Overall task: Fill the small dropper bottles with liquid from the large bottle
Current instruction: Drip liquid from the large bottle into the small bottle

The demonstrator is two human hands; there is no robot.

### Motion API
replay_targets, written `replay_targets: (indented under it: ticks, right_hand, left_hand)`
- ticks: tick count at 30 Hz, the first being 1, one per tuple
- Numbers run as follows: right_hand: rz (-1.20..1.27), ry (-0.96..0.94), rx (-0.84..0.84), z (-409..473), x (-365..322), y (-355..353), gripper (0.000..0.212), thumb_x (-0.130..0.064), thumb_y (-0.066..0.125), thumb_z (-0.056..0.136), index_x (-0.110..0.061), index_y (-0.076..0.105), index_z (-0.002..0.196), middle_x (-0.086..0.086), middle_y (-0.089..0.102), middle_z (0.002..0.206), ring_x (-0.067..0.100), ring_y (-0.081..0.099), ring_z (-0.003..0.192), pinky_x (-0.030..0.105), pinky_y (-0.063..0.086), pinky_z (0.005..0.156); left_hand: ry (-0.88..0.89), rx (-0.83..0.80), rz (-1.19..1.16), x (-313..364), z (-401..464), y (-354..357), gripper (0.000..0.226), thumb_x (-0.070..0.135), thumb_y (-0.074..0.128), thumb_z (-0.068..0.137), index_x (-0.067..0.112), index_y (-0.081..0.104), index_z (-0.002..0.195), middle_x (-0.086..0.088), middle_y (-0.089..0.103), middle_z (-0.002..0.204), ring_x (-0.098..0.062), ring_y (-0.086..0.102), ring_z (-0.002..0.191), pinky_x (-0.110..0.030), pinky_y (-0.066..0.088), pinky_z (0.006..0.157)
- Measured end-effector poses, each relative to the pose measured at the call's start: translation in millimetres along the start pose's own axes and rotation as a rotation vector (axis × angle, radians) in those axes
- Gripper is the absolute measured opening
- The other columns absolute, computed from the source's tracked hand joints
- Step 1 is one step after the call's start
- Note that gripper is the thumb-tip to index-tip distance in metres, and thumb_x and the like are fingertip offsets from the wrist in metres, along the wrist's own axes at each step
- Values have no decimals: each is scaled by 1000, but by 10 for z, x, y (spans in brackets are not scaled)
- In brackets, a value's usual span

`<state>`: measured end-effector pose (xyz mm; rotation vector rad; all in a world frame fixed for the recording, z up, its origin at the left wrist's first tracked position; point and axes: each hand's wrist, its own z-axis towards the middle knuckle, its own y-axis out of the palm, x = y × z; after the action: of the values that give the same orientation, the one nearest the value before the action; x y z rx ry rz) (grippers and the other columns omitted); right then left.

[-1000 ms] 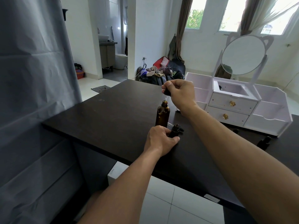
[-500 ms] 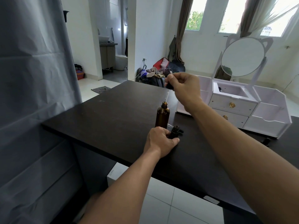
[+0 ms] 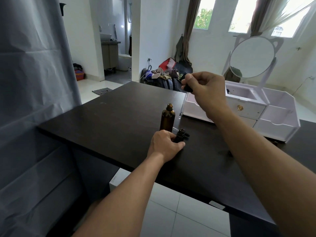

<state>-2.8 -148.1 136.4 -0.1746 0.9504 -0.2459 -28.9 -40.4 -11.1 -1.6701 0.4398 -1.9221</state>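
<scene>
The large amber bottle (image 3: 167, 118) stands open and upright on the dark table (image 3: 119, 117). Just right of it and nearer me is a small dark dropper bottle (image 3: 179, 135), open at the top, with my left hand (image 3: 164, 144) wrapped around its base. My right hand (image 3: 205, 89) is raised above and to the right of the large bottle, pinching the black bulb of a dropper (image 3: 183, 101). Its clear glass tube hangs down, tip level with the large bottle's shoulder and clear of its mouth.
A white vanity organiser (image 3: 266, 113) with drawers and a round mirror (image 3: 252, 57) stands at the back right of the table. A small dark cap (image 3: 187, 134) lies behind the small bottle. A grey curtain (image 3: 34, 100) hangs at the left.
My right hand has lifted the dropper up out of the large bottle's mouth and carried it to the right. My left hand has stayed on the small bottle.
</scene>
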Motion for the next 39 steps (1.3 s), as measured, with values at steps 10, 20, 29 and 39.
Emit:
replay_targets:
  ticks: [10, 20, 29, 39]
  right_hand:
    - [-53, 54, -11, -157, 186, -73, 19, -22, 64, 94, -28, 68, 77, 3, 75, 85, 16, 74, 78, 43, 59, 87]
    - [-54, 71, -17, -165, 245, -53, 21, -21, 65, 93, -27, 69, 74, 4, 75, 83, 17, 74, 79, 44, 59, 87]
    - [-40, 67, -34, -170, 236, -49, 20, -18, 64, 93, -23, 69, 75, 7, 75, 83, 20, 74, 79, 43, 60, 83]
    - [6, 20, 56, 23, 47, -45, 11, -20, 65, 93, -15, 73, 86, 3, 75, 83, 17, 74, 76, 41, 60, 84]
  left_hand:
    - [-45, 18, 4, 27, 4, -20, 25, 39, 75, 79, 21, 75, 96, 3, 72, 92, -9, 64, 89, -24, 50, 79]
    - [-47, 21, 7, 27, 4, -26, 27, 40, 75, 79, 22, 75, 98, 4, 72, 94, -8, 64, 91, -24, 49, 78]
    - [-37, 16, 3, 22, 1, -22, 28, 38, 75, 80, 20, 74, 101, 4, 72, 96, -8, 63, 90, -24, 48, 80]
    - [11, 18, -5, -5, 8, -12, 28, 38, 75, 80, 17, 75, 99, 2, 73, 94, -8, 65, 87, -24, 52, 80]
